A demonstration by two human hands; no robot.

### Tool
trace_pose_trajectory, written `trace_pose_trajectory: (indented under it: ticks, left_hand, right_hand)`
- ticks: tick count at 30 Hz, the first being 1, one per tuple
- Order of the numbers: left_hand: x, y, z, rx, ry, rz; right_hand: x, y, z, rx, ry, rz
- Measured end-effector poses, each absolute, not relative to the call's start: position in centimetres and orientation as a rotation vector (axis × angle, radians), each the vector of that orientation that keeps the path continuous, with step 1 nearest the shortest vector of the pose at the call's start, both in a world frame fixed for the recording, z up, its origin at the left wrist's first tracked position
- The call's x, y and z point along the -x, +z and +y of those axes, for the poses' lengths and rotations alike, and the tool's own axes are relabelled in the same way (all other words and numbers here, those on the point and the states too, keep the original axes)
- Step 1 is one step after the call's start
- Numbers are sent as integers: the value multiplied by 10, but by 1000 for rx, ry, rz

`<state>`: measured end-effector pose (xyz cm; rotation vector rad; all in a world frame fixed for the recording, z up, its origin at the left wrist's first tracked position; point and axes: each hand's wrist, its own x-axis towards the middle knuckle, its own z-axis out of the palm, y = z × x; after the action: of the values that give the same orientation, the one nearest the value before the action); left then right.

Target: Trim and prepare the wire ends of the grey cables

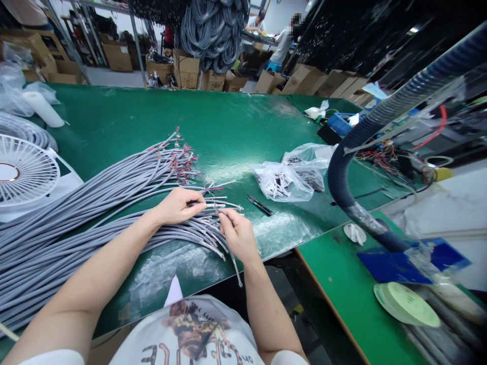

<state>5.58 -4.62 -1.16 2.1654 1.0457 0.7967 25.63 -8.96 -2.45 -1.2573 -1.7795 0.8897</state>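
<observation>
Many long grey cables lie across the green table in two bundles. The upper bundle [144, 165] ends in stripped red and white wires, while the lower bundle [125, 228] ends in whitish, frayed tips. My left hand [180, 207] is closed in a pinch on the end part of a grey cable, over the lower bundle. Just to its right, my right hand [238, 233] pinches the thin wires at that cable's tip between thumb and finger. The fingertips hide much of the wires. To the right of my hands lie small black thread snips [259, 205], touched by neither hand.
Clear plastic bags [283, 180] of small white and dark parts sit right of the snips. A white fan [26, 172] stands at left. A thick flexible hose [342, 167] arches over the right side. A green round lid [411, 304] lies on the lower right table.
</observation>
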Motion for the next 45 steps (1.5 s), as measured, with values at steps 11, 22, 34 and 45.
trace_pose_trajectory:
  ticks: [11, 22, 34, 45]
  left_hand:
    - [-53, -17, -42, -2256, 826, 1177]
    - [-50, -11, -45, -2453, 863, 1135]
    - [-48, -13, -44, -2578, 817, 1125]
    - [-46, -1, -46, -2294, 697, 1075]
  right_hand:
    - [-255, -7, -112, 1182, 885, -1826]
    - [-264, -20, -97, 1278, 903, -1764]
    - [-261, -19, -93, 1267, 958, -1757]
    - [-253, -20, -85, 1252, 868, -1829]
